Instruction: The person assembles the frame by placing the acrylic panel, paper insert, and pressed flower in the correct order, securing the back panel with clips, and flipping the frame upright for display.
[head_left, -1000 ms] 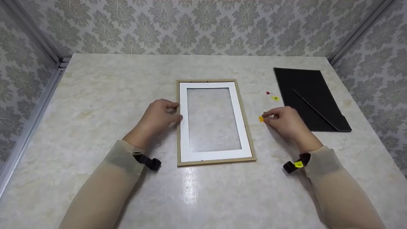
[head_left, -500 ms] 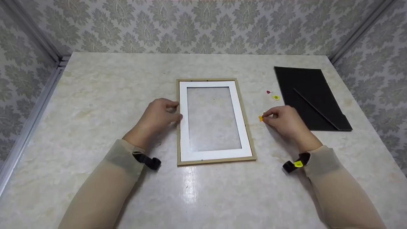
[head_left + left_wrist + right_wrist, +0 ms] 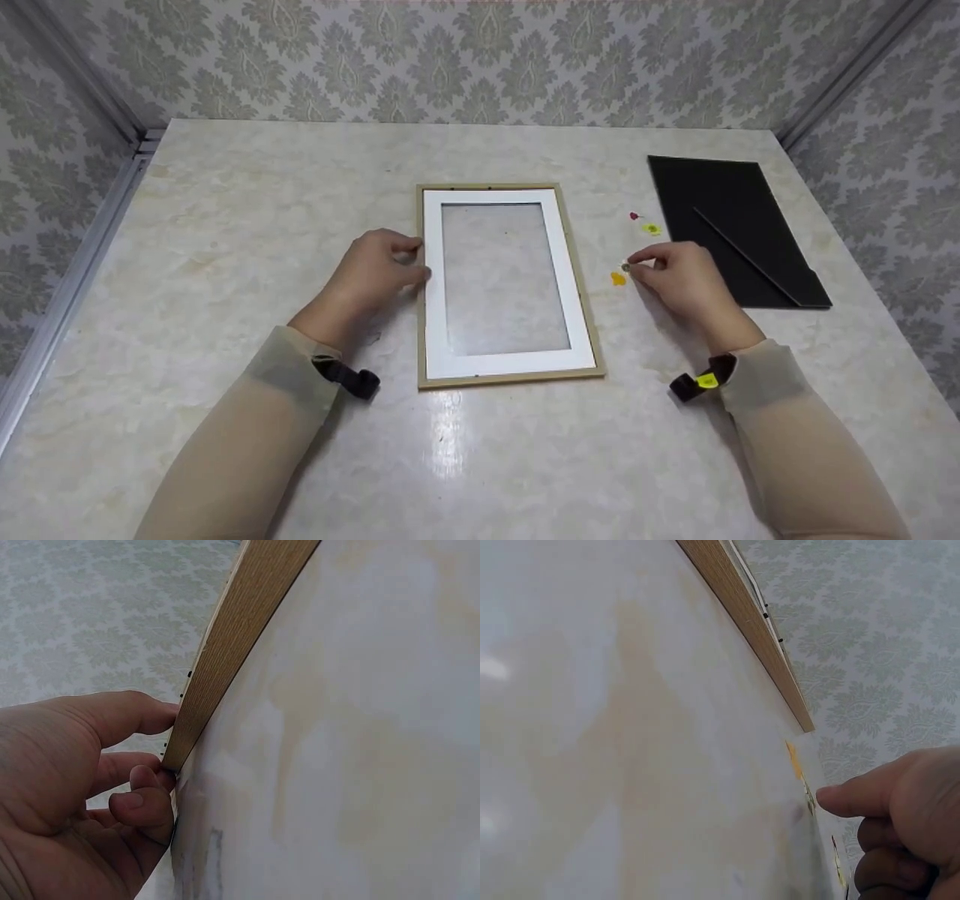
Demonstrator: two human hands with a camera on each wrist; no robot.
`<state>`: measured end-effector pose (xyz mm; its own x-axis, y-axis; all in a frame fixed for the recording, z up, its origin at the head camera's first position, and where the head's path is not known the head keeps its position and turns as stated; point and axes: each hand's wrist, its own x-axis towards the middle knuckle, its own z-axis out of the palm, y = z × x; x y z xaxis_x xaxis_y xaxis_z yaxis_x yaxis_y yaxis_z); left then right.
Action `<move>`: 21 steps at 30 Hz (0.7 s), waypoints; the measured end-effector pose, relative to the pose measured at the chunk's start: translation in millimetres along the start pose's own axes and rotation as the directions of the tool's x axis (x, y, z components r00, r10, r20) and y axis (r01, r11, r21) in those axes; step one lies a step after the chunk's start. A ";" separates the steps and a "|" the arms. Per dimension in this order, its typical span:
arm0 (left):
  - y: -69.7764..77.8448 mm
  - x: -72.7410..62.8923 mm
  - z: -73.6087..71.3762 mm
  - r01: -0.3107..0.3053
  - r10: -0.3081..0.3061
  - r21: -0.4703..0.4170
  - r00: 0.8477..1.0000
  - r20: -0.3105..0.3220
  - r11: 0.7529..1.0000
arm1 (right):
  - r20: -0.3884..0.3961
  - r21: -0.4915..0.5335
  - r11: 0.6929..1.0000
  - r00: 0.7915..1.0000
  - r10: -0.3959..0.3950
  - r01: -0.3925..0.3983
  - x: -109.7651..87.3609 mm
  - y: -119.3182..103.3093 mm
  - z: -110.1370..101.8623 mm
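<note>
A picture frame (image 3: 510, 379) with a light wood border and a white mat lies in the middle of the table. My left hand (image 3: 375, 270) holds its left edge with thumb and fingers; the left wrist view shows the fingertips against the wooden side (image 3: 225, 652). To the right of the frame, the thumb and index fingertip of my right hand (image 3: 679, 277) pinch at a small white flower (image 3: 625, 267) low over the table. Just beside it lies an orange flower (image 3: 617, 279). In the right wrist view the flowers appear edge-on near the fingertip, partly blurred.
A small red flower (image 3: 634, 216) and a yellow one (image 3: 652, 229) lie farther back. A black backing board (image 3: 720, 187) with a stand flap (image 3: 750, 255) lies at the right, partly behind the right hand. Patterned walls (image 3: 480, 67) enclose the table.
The right hand has shifted slightly right, from the orange flower to the white one beside it, and the orange flower now shows whole. The left hand and the frame stay as they were.
</note>
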<state>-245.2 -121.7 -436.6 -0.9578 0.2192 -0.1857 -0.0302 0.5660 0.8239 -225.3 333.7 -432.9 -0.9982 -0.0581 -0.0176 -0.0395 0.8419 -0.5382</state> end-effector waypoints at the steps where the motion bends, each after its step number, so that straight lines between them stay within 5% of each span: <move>1: -0.1 0.1 -0.1 -0.001 0.001 0.000 1.000 0.000 1.000 | 0.002 -0.002 1.000 1.000 -0.003 0.003 1.0 0.2 0.6; 21: -0.6 -0.2 -0.3 -0.016 0.016 0.016 1.000 -0.007 1.000 | 0.052 -0.033 0.999 0.998 0.039 -0.038 5.5 -0.3 -2.1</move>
<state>-245.1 -122.3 -436.9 -0.9602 0.2226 -0.1689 -0.0106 0.5749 0.8181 -230.9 334.3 -431.0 -0.9952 -0.0527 -0.0823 -0.0034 0.8608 -0.5089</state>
